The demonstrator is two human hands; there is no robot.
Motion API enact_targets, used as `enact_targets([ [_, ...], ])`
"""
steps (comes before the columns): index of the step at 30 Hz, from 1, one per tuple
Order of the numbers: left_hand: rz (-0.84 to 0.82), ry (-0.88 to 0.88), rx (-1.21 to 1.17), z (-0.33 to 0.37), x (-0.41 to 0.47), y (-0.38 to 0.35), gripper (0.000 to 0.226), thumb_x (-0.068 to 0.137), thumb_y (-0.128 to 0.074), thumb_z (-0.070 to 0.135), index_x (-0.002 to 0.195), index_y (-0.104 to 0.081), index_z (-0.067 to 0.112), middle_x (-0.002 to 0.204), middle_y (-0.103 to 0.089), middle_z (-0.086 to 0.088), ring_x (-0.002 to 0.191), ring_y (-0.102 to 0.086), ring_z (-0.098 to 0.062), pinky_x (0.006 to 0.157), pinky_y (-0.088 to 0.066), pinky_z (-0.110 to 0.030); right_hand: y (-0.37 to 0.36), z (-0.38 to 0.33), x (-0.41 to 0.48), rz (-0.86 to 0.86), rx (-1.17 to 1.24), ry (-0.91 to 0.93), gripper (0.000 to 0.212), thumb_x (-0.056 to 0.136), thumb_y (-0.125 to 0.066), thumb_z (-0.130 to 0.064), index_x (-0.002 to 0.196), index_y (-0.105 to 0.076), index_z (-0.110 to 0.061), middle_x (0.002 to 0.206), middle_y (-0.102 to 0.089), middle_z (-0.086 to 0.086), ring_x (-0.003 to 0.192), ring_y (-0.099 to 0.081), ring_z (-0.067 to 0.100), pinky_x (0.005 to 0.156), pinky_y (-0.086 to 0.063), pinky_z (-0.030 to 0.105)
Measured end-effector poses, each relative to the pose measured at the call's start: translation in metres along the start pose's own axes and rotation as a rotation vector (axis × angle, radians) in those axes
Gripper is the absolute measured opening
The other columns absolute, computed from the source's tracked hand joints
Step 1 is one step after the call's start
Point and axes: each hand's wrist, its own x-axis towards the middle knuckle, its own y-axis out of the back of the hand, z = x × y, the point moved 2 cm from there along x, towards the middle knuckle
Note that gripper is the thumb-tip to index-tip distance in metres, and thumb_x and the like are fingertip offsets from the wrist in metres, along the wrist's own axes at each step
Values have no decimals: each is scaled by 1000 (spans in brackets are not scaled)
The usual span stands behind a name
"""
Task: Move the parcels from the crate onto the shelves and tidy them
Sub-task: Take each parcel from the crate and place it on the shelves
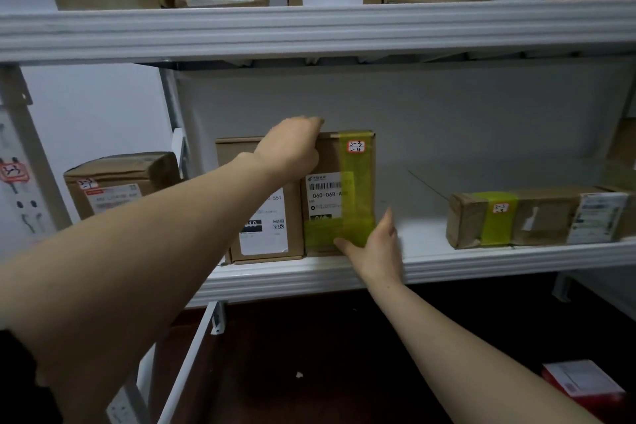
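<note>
You have bare shelf board [423, 234] between the upright taped parcel [339, 182] and the flat parcel [537, 217] lying to its right; the upper shelf beam [309, 31] caps your reach overhead; the post [173, 113] and a plain parcel [265, 217] block the left.

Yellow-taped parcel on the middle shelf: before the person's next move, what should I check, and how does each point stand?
1. Left hand holds the yellow-taped parcel at its top edge: ok, fingers curl over it.
2. Right hand steadies the lower right corner: ok, thumb on the front, straight fingers along the side.
3. Parcel upright, label facing out: ok.
4. Set against the neighbour parcel: ok, their sides meet.
5. Room on the shelf to the right: ok, a bare stretch before the long parcel.
6. Gap behind the parcel: cannot tell, hidden.
</note>
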Motion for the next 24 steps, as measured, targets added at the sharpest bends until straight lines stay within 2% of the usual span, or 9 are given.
enact_targets([
  [2,113,-134,-41,13,-3,-1,56,86,-43,-6,140,-41,8,141,-46,-13,133,-38,-28,106,-33,-36,9,5,-5,40,29,-9,107,79,-72,-44,152,1,-15,153,-27,11,137,-34,30,108,-35,44],
  [4,205,-301,-83,30,-7,-6,56,85,-42,-5,140,-43,7,138,-49,-13,130,-41,-30,105,-33,-36,20,12,-10,124,59,24,95,81,-69,-35,151,-8,-16,150,-32,8,134,-37,28,107,-34,43],
  [7,171,-483,-158,71,-8,-26,55,77,-38,5,129,-54,3,123,-58,-17,115,-51,-36,97,-40,-40,57,32,-11,325,118,62,73,81,-63,-17,145,-28,-16,140,-44,7,129,-44,25,105,-37,43],
  [10,-9,-398,-220,115,0,-57,48,88,-46,9,135,-50,11,134,-52,-11,124,-46,-29,102,-36,-33,105,57,-1,489,110,84,58,81,-59,-8,136,-42,-11,129,-51,11,119,-51,28,100,-40,45],
  [14,-225,-246,-264,158,23,-100,45,97,-49,22,141,-44,12,146,-44,-9,135,-39,-24,106,-30,-28,169,104,17,599,90,23,46,88,-51,-6,133,-45,-12,130,-49,9,117,-51,27,100,-40,42],
  [16,-299,-206,-239,174,32,-117,44,97,-50,26,136,-48,6,142,-48,-12,131,-43,-27,102,-35,-29,199,132,30,613,77,-23,46,90,-48,-6,135,-43,-13,133,-46,9,120,-49,27,103,-38,44],
  [20,-391,-175,-234,198,43,-139,23,93,-54,19,111,-60,7,113,-62,-14,108,-55,-32,75,-37,-27,246,180,60,651,99,-97,49,91,-50,-8,138,-39,-7,139,-39,15,127,-40,31,107,-33,43],
  [24,-394,-170,-193,207,52,-150,38,92,-54,17,130,-55,19,120,-61,-7,110,-56,-26,83,-42,-26,266,212,87,624,139,-135,53,95,-48,-15,143,-31,-2,147,-31,20,135,-31,33,111,-24,39],
])
